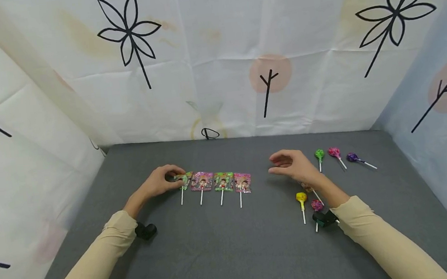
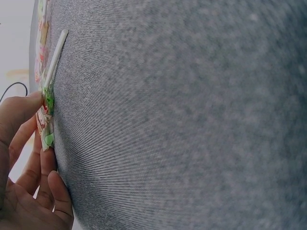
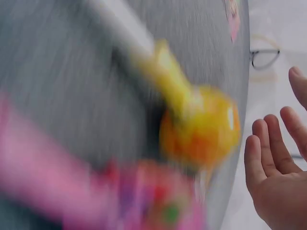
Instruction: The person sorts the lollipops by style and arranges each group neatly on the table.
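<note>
My left hand [image 1: 161, 181] pinches the green flat-wrapped lollipop [image 1: 188, 178] at the left end of a row, thumb on one side and fingers on the other. Its white stick [image 2: 56, 57] points toward the near side. To its right lie a pink flat lollipop [image 1: 202, 181], a green one [image 1: 224, 181] and another pink one [image 1: 243, 183]. My right hand [image 1: 293, 164] hovers over the table to the right of the row, fingers loosely bent and holding nothing. Below its wrist lie a yellow round lollipop [image 1: 301, 197] and a pink one [image 1: 317, 205]; an orange-brown one [image 1: 306, 187] is partly hidden by the forearm.
Farther back on the right are a green round lollipop [image 1: 319, 153], a pink one [image 1: 334, 152] and a purple one [image 1: 352, 157]. Everything rests on a dark grey cloth-covered table [image 1: 219, 258]. White printed curtains [image 1: 217, 44] close off the back and sides.
</note>
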### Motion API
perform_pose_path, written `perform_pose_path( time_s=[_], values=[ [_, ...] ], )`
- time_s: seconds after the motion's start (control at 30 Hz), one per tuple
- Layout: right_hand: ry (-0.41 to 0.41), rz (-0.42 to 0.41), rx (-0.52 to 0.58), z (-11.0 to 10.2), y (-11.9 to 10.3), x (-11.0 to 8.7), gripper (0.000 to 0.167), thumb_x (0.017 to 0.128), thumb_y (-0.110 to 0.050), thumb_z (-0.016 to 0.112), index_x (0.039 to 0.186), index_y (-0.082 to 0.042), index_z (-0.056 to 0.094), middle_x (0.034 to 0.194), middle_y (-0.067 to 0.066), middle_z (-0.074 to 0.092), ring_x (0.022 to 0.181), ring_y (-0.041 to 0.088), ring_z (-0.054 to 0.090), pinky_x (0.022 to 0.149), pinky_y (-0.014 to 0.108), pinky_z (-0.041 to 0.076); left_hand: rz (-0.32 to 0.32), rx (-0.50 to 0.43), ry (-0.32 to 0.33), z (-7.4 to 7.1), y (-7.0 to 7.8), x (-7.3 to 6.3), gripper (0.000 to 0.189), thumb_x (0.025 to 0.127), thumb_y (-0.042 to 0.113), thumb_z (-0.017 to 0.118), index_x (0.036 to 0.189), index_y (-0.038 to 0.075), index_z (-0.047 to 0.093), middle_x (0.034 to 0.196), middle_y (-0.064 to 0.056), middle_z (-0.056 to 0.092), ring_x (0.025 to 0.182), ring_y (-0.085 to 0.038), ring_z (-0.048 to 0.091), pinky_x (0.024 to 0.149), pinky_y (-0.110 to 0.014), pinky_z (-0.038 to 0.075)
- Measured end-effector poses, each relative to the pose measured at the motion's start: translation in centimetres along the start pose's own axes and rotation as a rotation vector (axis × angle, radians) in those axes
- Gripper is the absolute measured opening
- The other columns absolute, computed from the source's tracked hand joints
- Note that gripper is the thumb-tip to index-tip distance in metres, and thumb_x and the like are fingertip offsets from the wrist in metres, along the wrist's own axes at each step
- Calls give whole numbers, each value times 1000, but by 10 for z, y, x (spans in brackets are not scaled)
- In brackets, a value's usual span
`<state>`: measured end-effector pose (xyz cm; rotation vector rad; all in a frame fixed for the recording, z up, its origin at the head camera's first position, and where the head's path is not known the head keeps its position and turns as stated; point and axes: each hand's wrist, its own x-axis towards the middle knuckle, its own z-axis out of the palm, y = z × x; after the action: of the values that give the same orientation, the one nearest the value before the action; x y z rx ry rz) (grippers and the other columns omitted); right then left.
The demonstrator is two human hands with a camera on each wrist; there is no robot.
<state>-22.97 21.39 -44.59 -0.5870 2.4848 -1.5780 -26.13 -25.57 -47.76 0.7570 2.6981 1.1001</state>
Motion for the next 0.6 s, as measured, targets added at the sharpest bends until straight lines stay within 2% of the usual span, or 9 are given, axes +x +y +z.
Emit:
perform_pose_path(
  time_s=[0.13,0.37,0.6],
  values=[
    [-8,13,-4,-21,2,-10,43,94,-8,76,129,11,60,128,30,59,118,42,58,93,29,49,-3,-1,-1,0,1,0,30,92,14,79,120,6,71,119,-11,65,105,-30,60,91,-52,46],
    [-38,27,-59,-49,9,-28,47,93,-7,77,132,12,58,131,29,59,123,45,55,103,46,43,3,-12,-1,-1,5,-1,31,92,13,79,120,4,71,118,-12,65,105,-30,60,91,-52,46],
    [-65,29,-109,-62,18,-40,49,89,-3,79,130,14,58,130,30,59,123,44,55,103,47,42,1,-5,1,-1,5,-1,31,91,13,79,120,4,71,118,-12,66,105,-30,59,92,-52,45]
  ],
)
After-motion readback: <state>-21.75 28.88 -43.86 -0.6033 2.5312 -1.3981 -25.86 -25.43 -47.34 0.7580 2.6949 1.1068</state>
